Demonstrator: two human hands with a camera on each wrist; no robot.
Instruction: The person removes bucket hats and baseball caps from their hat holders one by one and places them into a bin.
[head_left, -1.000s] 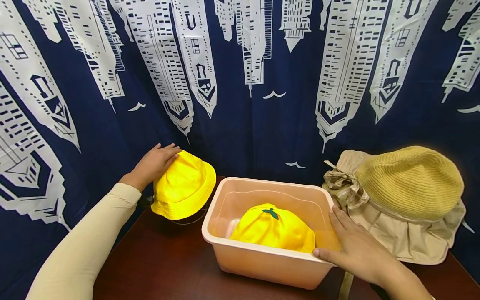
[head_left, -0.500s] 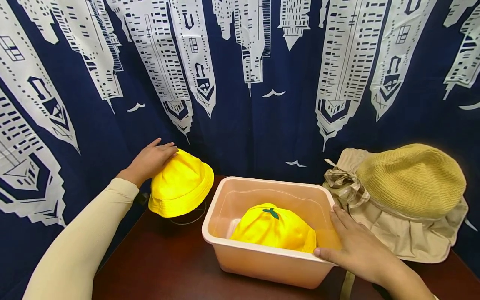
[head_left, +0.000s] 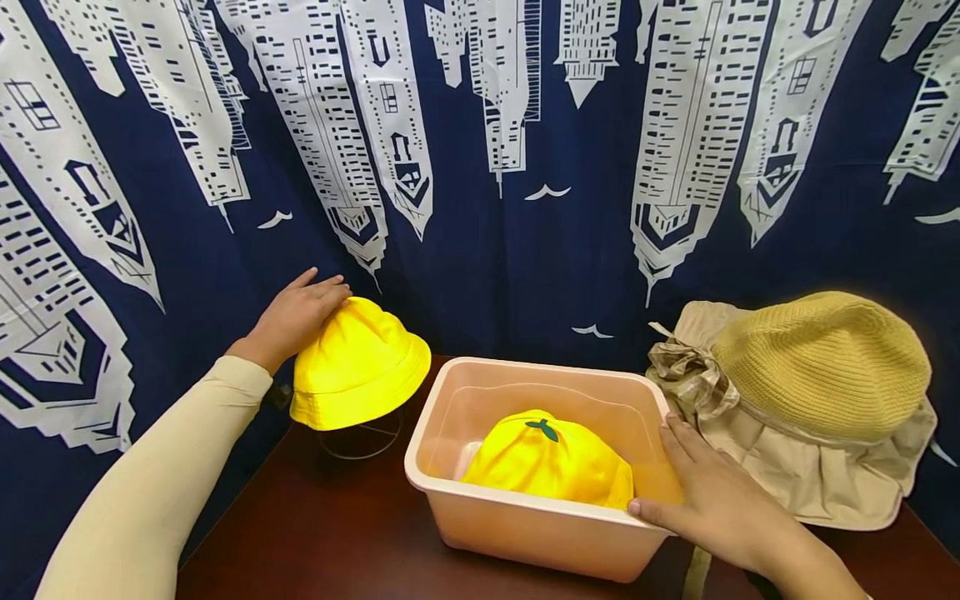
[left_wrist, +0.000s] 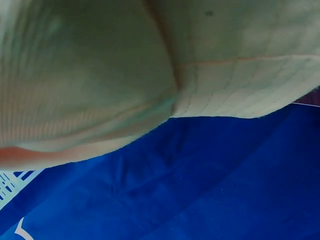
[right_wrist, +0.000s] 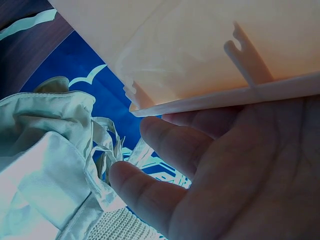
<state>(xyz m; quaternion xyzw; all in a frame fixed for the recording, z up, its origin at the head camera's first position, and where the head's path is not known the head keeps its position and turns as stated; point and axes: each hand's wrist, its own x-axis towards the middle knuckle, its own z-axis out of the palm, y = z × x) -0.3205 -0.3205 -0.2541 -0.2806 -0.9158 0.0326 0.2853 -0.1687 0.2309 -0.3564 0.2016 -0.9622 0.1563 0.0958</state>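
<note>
In the head view my left hand [head_left: 300, 317] lies on the upper left side of a yellow bucket hat [head_left: 358, 362], its fingers extended and its thumb hidden. The hat sits over a stand whose round wire base [head_left: 363, 450] shows below the brim. My right hand [head_left: 720, 492] rests at the right end of a peach plastic bin [head_left: 525, 537], thumb on the front rim. In the right wrist view, loosely extended fingers [right_wrist: 165, 142] are beside the bin's rim. Inside the bin lies another yellow hat [head_left: 547, 462] with a green leaf on top.
A wide-brimmed straw and beige cloth hat [head_left: 825, 375] with a bow stands at the right, beside my right hand. A strap [head_left: 696, 571] hangs near the bin. The dark wooden table [head_left: 337, 533] meets a navy curtain [head_left: 502, 275] behind. A sleeve [left_wrist: 90, 75] fills much of the left wrist view.
The yellow bucket hat has shifted slightly left and sits more level, baring more of the wire base. My left hand has moved a little left and up with it. The right hand holds its place.
</note>
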